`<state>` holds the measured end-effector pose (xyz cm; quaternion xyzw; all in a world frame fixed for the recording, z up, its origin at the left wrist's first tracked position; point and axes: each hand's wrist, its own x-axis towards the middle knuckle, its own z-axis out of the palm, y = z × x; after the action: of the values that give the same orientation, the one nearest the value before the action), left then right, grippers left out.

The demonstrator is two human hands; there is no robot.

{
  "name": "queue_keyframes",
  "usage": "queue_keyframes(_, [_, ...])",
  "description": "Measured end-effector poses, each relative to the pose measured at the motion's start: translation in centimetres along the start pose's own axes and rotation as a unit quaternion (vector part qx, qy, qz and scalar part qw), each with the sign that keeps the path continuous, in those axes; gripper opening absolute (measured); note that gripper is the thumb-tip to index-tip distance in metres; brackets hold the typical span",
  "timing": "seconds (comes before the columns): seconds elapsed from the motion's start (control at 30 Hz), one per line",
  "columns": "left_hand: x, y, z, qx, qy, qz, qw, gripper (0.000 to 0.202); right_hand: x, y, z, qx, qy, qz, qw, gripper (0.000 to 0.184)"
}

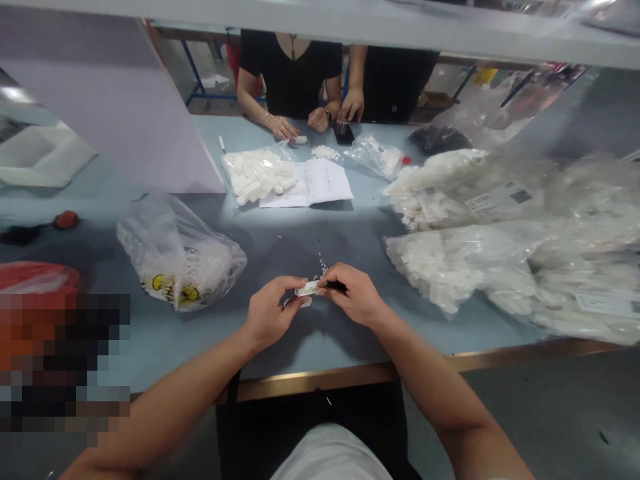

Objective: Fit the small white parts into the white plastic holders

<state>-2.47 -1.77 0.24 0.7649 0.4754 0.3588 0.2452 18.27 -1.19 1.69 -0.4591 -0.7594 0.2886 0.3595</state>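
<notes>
Where the 2 forearms cross its edge, the metal-edged bench (pixel 310 373) lies just below the left hand (pixel 270 315) and the right hand (pixel 354 295), both closed narrow around a small white plastic strip (pixel 307 289), pinching it between their fingertips. A dark item (pixel 336 287) sits in the right fingers against the strip's end, though what it is cannot be told. A second white piece (pixel 303 302) lies under the left fingers. The strip looks light, stiff and perhaps brittle, best held by its long sides. Tiny white bits (pixel 321 267) are scattered just ahead. To the left lies a clear bag with yellow smiley print (pixel 180 257); to the right, heaped bags of white parts (pixel 450 267). Farther on are a bag of white pieces (pixel 260 175), a paper sheet (pixel 313 183), a small white pile (pixel 325 152) and a black phone (pixel 344 133), near a co-worker's hands (pixel 283 128).
</notes>
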Motion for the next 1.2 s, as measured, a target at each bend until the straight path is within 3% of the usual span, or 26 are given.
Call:
queue_keyframes(0.13, [-0.2,0.1,0.0,-0.003,0.004,0.024,1.0,0.014,0.5,-0.1,-0.8,0.094,-0.07,0.104,0.988,0.018])
queue_keyframes(0.27, [-0.2,0.2,0.1,-0.006,-0.001,0.03,1.0,0.013,0.5,-0.4,-1.2,0.172,-0.133,0.151,0.964,0.027])
queue_keyframes(0.6, [0.0,0.4,-0.2,0.002,0.009,-0.018,1.0,0.017,0.5,-0.2,-0.8,0.281,-0.115,0.197,0.932,0.033])
queue_keyframes(0.93, [-0.1,0.5,-0.1,0.002,0.008,0.005,1.0,0.014,0.3,-0.4,-0.6,0.229,-0.107,0.177,0.951,0.028])
queue_keyframes(1.03, [-0.1,0.4,-0.2,-0.009,0.006,-0.023,1.0,0.017,0.4,-0.1,-1.2,0.21,-0.078,0.179,0.958,0.035])
queue_keyframes(1.1, [0.0,0.3,-0.2,-0.031,0.011,-0.046,0.998,0.019,0.5,0.4,-2.0,0.162,-0.02,0.175,0.971,0.035])
queue_keyframes(1.2, [0.0,-0.1,-0.1,-0.065,0.033,-0.071,0.995,0.021,0.7,1.8,-3.3,0.032,0.083,0.175,0.981,0.022])
